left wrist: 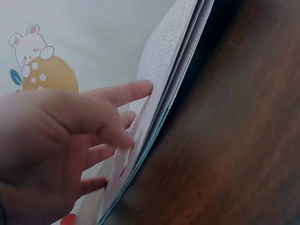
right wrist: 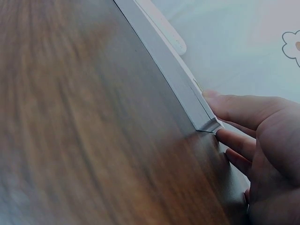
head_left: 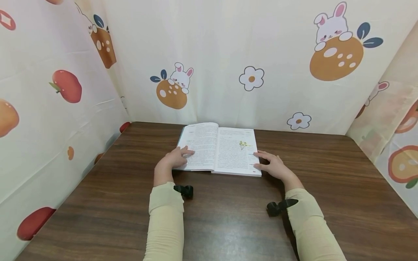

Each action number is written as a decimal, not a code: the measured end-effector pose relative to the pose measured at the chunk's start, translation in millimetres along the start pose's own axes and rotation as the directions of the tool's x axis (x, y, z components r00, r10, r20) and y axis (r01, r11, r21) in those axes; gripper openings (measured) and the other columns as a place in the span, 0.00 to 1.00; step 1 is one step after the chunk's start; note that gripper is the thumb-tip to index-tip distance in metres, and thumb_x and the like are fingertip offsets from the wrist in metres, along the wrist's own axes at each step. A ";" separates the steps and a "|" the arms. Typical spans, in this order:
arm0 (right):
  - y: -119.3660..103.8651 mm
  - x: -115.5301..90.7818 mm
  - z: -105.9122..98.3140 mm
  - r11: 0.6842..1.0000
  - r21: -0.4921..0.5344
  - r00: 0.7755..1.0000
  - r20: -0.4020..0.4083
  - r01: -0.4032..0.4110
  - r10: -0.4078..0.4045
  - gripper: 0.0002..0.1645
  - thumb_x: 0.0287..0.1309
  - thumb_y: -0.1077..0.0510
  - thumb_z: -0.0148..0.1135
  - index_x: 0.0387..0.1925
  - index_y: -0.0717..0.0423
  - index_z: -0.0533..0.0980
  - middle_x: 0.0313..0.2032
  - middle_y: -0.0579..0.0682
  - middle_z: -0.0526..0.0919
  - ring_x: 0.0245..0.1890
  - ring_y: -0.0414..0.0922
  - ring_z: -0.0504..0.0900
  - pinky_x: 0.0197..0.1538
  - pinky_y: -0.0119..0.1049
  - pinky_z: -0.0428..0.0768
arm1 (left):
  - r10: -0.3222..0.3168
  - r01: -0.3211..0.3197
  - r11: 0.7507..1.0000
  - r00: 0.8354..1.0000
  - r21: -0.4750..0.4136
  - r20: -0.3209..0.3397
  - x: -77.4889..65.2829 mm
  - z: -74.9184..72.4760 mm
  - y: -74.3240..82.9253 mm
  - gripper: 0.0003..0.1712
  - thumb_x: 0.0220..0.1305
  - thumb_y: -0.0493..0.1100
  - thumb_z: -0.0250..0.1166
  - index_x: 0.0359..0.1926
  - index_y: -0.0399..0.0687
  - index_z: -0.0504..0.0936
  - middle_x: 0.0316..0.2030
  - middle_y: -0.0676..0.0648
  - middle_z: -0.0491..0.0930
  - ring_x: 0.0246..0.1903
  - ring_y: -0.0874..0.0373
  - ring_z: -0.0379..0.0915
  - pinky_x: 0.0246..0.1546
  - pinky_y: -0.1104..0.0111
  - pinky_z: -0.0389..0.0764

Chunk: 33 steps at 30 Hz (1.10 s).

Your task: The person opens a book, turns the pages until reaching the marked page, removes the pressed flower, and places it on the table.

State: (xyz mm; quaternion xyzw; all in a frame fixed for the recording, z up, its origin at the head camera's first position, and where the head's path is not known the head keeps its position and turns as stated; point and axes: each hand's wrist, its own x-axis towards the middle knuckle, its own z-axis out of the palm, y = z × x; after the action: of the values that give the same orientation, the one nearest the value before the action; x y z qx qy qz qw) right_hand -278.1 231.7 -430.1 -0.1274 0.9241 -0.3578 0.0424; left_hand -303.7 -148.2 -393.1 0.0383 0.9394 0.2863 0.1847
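An open book (head_left: pixel 233 159) lies on the wooden table, with printed text on both pages. A small sprig of yellow flowers (head_left: pixel 242 145) shows on its right page; whether it is loose or printed I cannot tell. My left hand (head_left: pixel 175 158) rests on the outer part of the left page. In the left wrist view its fingers (left wrist: pixel 129 93) are spread and touch the paper. At the book's right edge lies my right hand (head_left: pixel 274 166). In the right wrist view the thumb (right wrist: pixel 225 107) touches the page while other fingers stand beside the thick page edge.
The dark brown table (head_left: pixel 225 217) runs up to a patterned curtain (head_left: pixel 215 98) right behind the book. Similar fabric hangs on both sides. A black wrist device (head_left: pixel 184 191) is strapped at each cream sleeve (head_left: pixel 166 221).
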 end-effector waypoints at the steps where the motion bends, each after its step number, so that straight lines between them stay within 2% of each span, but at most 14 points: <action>1: 0.3 0.1 -0.2 1.000 -0.002 1.000 0.001 0.000 0.000 0.34 0.55 0.48 0.63 0.61 0.58 0.68 0.64 0.63 0.61 0.66 0.63 0.52 0.62 0.64 0.34 | 0.001 -0.001 1.000 1.000 0.000 -0.006 0.1 0.2 -0.4 0.29 0.62 0.38 0.52 0.64 0.60 0.69 0.70 0.47 0.49 0.68 0.41 0.35 0.61 0.42 0.42; 3: 0.0 0.3 -1.1 1.000 -0.005 1.000 0.011 -0.007 0.007 0.35 0.55 0.48 0.63 0.62 0.58 0.68 0.65 0.63 0.60 0.66 0.63 0.52 0.62 0.64 0.34 | 0.000 0.000 1.000 0.999 -0.006 -0.034 0.4 0.8 -1.2 0.28 0.64 0.45 0.55 0.65 0.57 0.67 0.69 0.46 0.53 0.67 0.40 0.41 0.61 0.43 0.45; 5: -1.5 1.1 -2.6 1.000 0.001 0.999 0.023 -0.024 0.024 0.34 0.56 0.48 0.62 0.62 0.58 0.68 0.64 0.64 0.61 0.66 0.63 0.53 0.62 0.64 0.37 | 0.004 -0.003 1.000 0.998 0.002 -0.066 1.2 1.6 -2.3 0.31 0.62 0.51 0.59 0.66 0.54 0.66 0.67 0.45 0.58 0.65 0.40 0.48 0.60 0.43 0.49; 8: -7.3 3.7 -5.5 0.995 0.055 0.996 0.024 -0.082 0.080 0.34 0.57 0.48 0.61 0.62 0.59 0.67 0.64 0.65 0.60 0.65 0.62 0.54 0.62 0.63 0.45 | -0.006 0.005 1.000 0.995 -0.009 -0.104 2.6 3.3 -3.5 0.36 0.56 0.54 0.66 0.65 0.55 0.66 0.65 0.45 0.62 0.61 0.40 0.52 0.58 0.44 0.52; 10: -13.0 7.2 -6.3 0.987 0.096 0.991 -0.013 -0.131 0.133 0.33 0.59 0.47 0.59 0.61 0.59 0.67 0.63 0.65 0.60 0.64 0.61 0.54 0.61 0.61 0.51 | -0.012 0.010 1.000 0.993 -0.014 -0.119 3.7 4.5 -4.1 0.37 0.53 0.53 0.69 0.64 0.56 0.68 0.64 0.43 0.63 0.59 0.40 0.52 0.57 0.44 0.53; 13: -22.2 13.6 -4.7 0.966 0.137 0.965 -0.118 -0.218 0.235 0.35 0.59 0.42 0.58 0.60 0.59 0.67 0.64 0.65 0.57 0.64 0.62 0.51 0.60 0.59 0.54 | -0.020 0.016 0.999 0.991 -0.031 -0.129 4.8 6.3 -4.4 0.36 0.52 0.51 0.70 0.63 0.58 0.69 0.63 0.42 0.62 0.59 0.41 0.50 0.56 0.44 0.52; 15: -27.0 18.2 -1.3 0.948 0.139 0.932 -0.189 -0.287 0.310 0.38 0.57 0.38 0.57 0.60 0.59 0.66 0.64 0.65 0.56 0.63 0.61 0.49 0.60 0.58 0.55 | -0.020 0.015 0.999 0.991 -0.038 -0.129 5.2 7.3 -4.0 0.35 0.52 0.50 0.70 0.62 0.58 0.70 0.63 0.42 0.62 0.60 0.42 0.49 0.57 0.44 0.51; 18: -32.2 24.2 5.4 0.915 0.141 0.881 -0.250 -0.377 0.402 0.47 0.52 0.31 0.56 0.61 0.61 0.63 0.63 0.67 0.55 0.62 0.62 0.48 0.60 0.58 0.53 | -0.011 0.006 0.999 0.992 -0.039 -0.126 5.9 8.4 -2.3 0.34 0.52 0.50 0.70 0.61 0.58 0.71 0.63 0.43 0.62 0.61 0.44 0.48 0.58 0.45 0.48; 21: -35.9 32.8 14.6 0.895 0.114 0.854 -0.269 -0.431 0.445 0.54 0.47 0.26 0.56 0.61 0.63 0.61 0.60 0.68 0.55 0.61 0.63 0.49 0.62 0.58 0.47 | 0.001 -0.004 1.000 0.993 -0.029 -0.121 5.3 7.8 -1.7 0.34 0.53 0.50 0.70 0.61 0.57 0.71 0.64 0.44 0.62 0.63 0.44 0.47 0.59 0.45 0.46; 27: -42.7 48.4 24.5 0.873 0.091 0.831 -0.275 -0.479 0.484 0.59 0.43 0.24 0.57 0.59 0.68 0.60 0.60 0.69 0.51 0.62 0.65 0.43 0.62 0.61 0.30 | 0.004 -0.007 1.000 0.994 -0.030 -0.108 5.3 7.1 -1.3 0.33 0.54 0.51 0.69 0.62 0.56 0.71 0.65 0.45 0.59 0.64 0.44 0.44 0.59 0.45 0.43; 33: -46.5 52.9 25.2 0.855 0.038 0.824 -0.250 -0.517 0.509 0.57 0.45 0.29 0.60 0.58 0.73 0.57 0.60 0.71 0.48 0.62 0.66 0.41 0.60 0.64 0.28 | 0.002 -0.005 1.000 0.994 -0.030 -0.111 5.7 8.1 -2.7 0.33 0.54 0.51 0.69 0.62 0.57 0.70 0.66 0.45 0.58 0.64 0.44 0.44 0.60 0.44 0.42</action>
State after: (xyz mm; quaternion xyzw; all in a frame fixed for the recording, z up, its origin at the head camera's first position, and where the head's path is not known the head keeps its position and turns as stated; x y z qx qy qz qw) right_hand -315.3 168.2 -416.9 0.1713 0.9275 -0.3319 0.0177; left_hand -306.0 -145.2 -402.6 0.0214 0.9436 0.3026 0.1324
